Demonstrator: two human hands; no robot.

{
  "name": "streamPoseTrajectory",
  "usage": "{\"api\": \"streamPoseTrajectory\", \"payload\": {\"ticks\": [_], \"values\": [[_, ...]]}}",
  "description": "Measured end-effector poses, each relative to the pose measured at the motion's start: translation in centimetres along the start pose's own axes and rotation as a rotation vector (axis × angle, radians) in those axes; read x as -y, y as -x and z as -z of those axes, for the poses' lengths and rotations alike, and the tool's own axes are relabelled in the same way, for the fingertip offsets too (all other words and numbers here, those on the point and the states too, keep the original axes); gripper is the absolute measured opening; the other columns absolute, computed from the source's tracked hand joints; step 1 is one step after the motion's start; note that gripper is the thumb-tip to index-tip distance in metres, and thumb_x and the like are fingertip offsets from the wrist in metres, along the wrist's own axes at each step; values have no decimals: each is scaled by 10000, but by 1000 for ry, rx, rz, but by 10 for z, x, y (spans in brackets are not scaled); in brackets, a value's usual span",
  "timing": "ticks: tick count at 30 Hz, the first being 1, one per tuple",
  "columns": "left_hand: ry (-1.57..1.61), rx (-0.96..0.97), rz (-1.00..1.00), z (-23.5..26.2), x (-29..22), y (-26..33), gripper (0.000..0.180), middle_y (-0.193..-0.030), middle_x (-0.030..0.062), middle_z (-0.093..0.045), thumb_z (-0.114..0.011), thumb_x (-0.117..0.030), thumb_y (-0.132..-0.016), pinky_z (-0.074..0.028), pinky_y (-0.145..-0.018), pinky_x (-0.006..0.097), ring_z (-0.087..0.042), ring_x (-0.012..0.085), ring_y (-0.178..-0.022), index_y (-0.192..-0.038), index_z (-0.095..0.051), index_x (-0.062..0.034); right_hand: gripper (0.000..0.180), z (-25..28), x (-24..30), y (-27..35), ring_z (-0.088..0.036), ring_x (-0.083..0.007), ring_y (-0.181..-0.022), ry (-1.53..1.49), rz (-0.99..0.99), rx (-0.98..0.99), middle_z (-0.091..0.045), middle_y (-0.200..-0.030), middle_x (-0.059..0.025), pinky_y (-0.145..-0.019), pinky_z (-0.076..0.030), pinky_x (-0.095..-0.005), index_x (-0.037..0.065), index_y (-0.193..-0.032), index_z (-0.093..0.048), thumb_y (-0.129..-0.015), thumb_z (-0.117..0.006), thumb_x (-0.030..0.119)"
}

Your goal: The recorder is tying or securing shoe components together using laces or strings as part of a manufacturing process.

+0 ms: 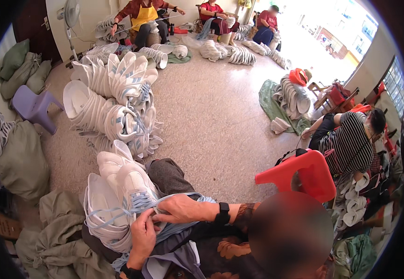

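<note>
Meeting at the blue laces (140, 202) of a white shoe (133, 179) are our left hand (143, 236), up from below, and our right hand (177, 208), across from the side, their fingers curled and fingertips close together, perhaps so that one can steady while the other works; whether either is clamped on a lace, we cannot tell. The shoe sits toe away from us, against a stack of similar pale shoes (100, 190) beside our dark trouser leg (170, 176), and leaning it there probably gives us something firm to press on. Part of the laces loops leftward over the neighbouring shoes, seemingly left slack to keep it from snagging. Ahead, more white shoes (111, 118) stand nested in rows on the floor (211, 121), likely to save room and keep them within easy reach
</note>
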State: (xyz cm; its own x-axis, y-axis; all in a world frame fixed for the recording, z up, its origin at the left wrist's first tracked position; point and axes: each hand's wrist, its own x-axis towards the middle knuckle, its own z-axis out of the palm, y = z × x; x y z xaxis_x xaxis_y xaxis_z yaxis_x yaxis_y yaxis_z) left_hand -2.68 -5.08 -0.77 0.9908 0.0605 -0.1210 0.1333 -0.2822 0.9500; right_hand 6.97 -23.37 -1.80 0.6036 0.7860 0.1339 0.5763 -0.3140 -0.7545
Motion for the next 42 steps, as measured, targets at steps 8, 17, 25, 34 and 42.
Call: {"api": "streamPoseTrajectory", "payload": {"ticks": [8,17,25,34,42], "values": [[-259,-217,-356,7,11,-14,175,-917,163,-696,-580,-53,-980,-521,-654,351,-664,243,-713,-1098,-676,32,252,0,8,-26,-646,-386,-641,474,305,100,-599,-691,-188,-542,-497,-499,13,-709,-562,-869,-574,207],[100,-64,115,45,-19,10,135,-821,94,-692,-582,-89,-1005,-538,-663,341,-650,188,-657,-1002,-681,2,263,2,5,-33,-630,-437,-721,-24,-86,21,-633,-775,-250,-647,-479,-509,-8,-830,-589,-880,-591,250],[581,-81,-52,139,-14,95,105,-918,72,-658,-605,-87,-986,-557,-766,309,-664,156,-800,-979,-665,-1,244,-2,9,-26,-617,-306,-694,-47,-23,-132,-610,-823,-164,-621,-489,-406,3,-927,-537,-882,-701,178],[-151,-102,-21,89,-26,64,110,-850,41,-636,-681,-80,-924,-509,-722,279,-627,126,-782,-991,-682,9,144,-2,14,-44,-592,-334,-967,170,276,-353,-596,-1064,-133,-842,-493,-404,15,-975,-620,-851,-690,37],[-411,-407,-398,57,-5,16,102,-936,118,-637,-681,-33,-886,-520,-769,353,-659,286,-865,-981,-670,1,93,10,37,-39,-620,-316,-854,72,220,-225,-642,-909,-123,-763,-498,-383,15,-934,-653,-847,-677,41]]}}
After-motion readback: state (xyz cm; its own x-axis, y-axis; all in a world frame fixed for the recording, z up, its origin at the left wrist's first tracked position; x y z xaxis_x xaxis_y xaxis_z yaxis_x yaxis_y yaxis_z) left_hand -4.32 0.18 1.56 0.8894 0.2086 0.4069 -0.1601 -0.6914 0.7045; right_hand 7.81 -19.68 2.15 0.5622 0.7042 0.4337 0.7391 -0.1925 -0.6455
